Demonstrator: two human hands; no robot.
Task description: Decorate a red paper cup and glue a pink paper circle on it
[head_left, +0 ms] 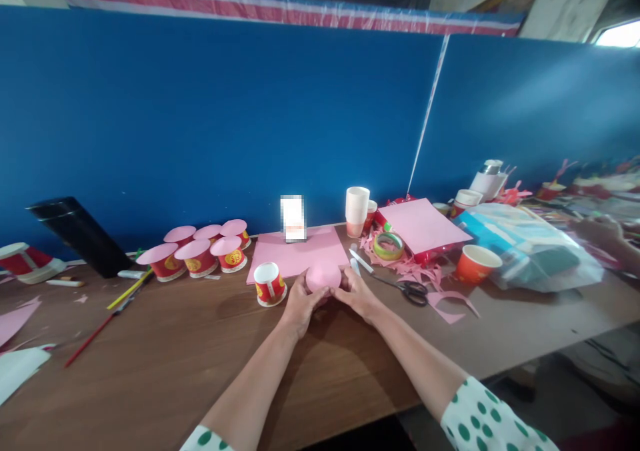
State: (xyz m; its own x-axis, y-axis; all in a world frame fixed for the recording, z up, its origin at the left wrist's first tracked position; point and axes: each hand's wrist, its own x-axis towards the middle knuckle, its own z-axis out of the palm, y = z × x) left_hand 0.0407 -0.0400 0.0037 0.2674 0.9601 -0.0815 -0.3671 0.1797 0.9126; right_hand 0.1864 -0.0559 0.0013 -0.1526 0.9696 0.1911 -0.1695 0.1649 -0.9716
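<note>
Between both hands is a round pink paper disc (323,276), held over the table near its middle. My left hand (303,303) closes on the disc's left edge, thumb towards the front. On the right edge, my right hand (359,295) grips the same disc, its thumb close to the other one. Whether a cup sits under the disc is hidden. A red and white paper cup (270,283) stands upside down just left of my left hand. Behind the hands lies a pink paper sheet (300,254). Several red cups topped with pink discs (194,256) stand further left.
Scissors (414,292), a roll of tape (389,245) and pink paper scraps (445,304) lie to the right. Beyond them are an orange cup (477,264) and a plastic bag (545,254). A black bottle (83,238) leans at the left. Another person's hand (600,238) shows far right.
</note>
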